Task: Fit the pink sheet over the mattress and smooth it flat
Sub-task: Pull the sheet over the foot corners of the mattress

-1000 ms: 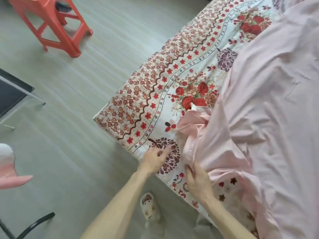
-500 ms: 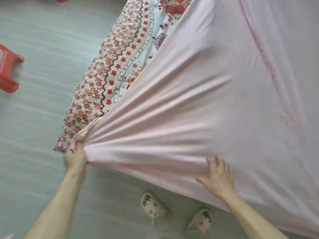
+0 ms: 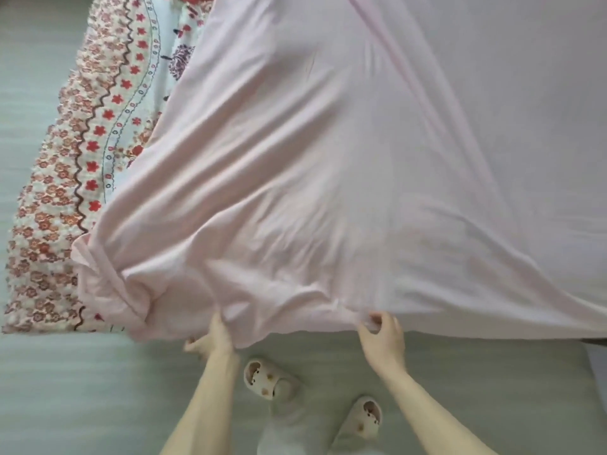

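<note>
- The pink sheet (image 3: pixel 328 159) covers most of the mattress (image 3: pixel 49 224), whose floral cover shows bare along the left side and at the near-left corner.
- The right hand (image 3: pixel 382 338) pinches the sheet's near hem between thumb and curled fingers, just off the mattress's near edge.
- The left hand (image 3: pixel 215 338) is at the hem further left, beside the bunched corner (image 3: pixel 131 290). Its fingers are partly under a fold and blurred, so it seems to grip the cloth, though how is unclear.
- The step in hand looks like seating the near-left corner: the slack gathers there in folds, while the right part lies smoother.
- To do it well, the left hand should find the true corner inside the bunch, carry it left over the bare floral corner, then tuck it down under the edge.
- The right hand serves best as an anchor, holding the hem low so the pull does not drag the right side loose.
- Smoothing comes after; the diagonal creases should ease once the corner sits.
</note>
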The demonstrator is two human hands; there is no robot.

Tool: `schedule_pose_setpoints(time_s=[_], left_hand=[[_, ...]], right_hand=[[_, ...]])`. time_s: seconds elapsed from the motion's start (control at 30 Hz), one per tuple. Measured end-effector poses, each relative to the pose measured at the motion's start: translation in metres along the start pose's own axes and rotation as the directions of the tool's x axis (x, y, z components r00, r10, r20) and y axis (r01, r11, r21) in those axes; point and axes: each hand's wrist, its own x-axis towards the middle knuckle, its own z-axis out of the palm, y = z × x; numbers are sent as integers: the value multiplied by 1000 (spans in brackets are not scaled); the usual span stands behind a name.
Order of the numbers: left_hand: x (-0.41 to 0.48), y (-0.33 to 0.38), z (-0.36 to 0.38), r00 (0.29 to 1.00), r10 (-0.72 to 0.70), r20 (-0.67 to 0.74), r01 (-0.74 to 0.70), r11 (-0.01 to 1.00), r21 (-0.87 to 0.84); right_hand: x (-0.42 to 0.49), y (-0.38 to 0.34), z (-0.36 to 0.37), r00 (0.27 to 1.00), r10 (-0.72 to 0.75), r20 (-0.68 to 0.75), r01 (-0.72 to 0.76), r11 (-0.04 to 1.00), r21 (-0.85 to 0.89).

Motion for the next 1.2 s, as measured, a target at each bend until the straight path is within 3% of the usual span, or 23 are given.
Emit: schedule_pose_setpoints(time_s=[0.07, 0.13, 0.27, 0.47, 0.57, 0.63, 0.8, 0.93, 1.07, 1.2], left_hand=[[-11, -30, 15, 991, -92, 101, 99, 993, -65], [-23, -53, 26, 982, -86, 167, 93, 995, -34], [-49, -81, 32, 975, -35, 217, 16, 996, 88], [-83, -82, 3, 969, 27, 244, -59, 990, 127], [-103, -70, -1, 959, 57, 278, -59, 998, 0], [-114, -62, -1, 926, 43, 375, 8, 991, -135], [-123, -57, -8, 833, 63, 549, 140, 937, -321], [-129, -63, -20, 730, 51, 681, 228, 922, -313], [-131, -65, -34, 653, -21, 757, 225, 960, -168], [-120, -64, -41, 659, -54, 750, 165, 984, -73]], right_hand=[[9, 22, -15, 970, 233, -67, -216, 957, 191], [20, 52, -30, 905, 425, -31, -383, 843, 376], [39, 101, -58, 810, 567, 149, -530, 601, 598], [38, 108, -81, 772, 515, 373, -599, 393, 698], [36, 101, -96, 780, 458, 427, -593, 319, 740], [37, 103, -104, 773, 427, 468, -606, 282, 744], [28, 118, -106, 689, 446, 572, -702, 211, 681], [11, 122, -93, 671, 356, 650, -725, 134, 675], [-4, 102, -80, 691, 232, 685, -717, 97, 691], [-26, 66, -63, 739, 197, 644, -656, -4, 755]])
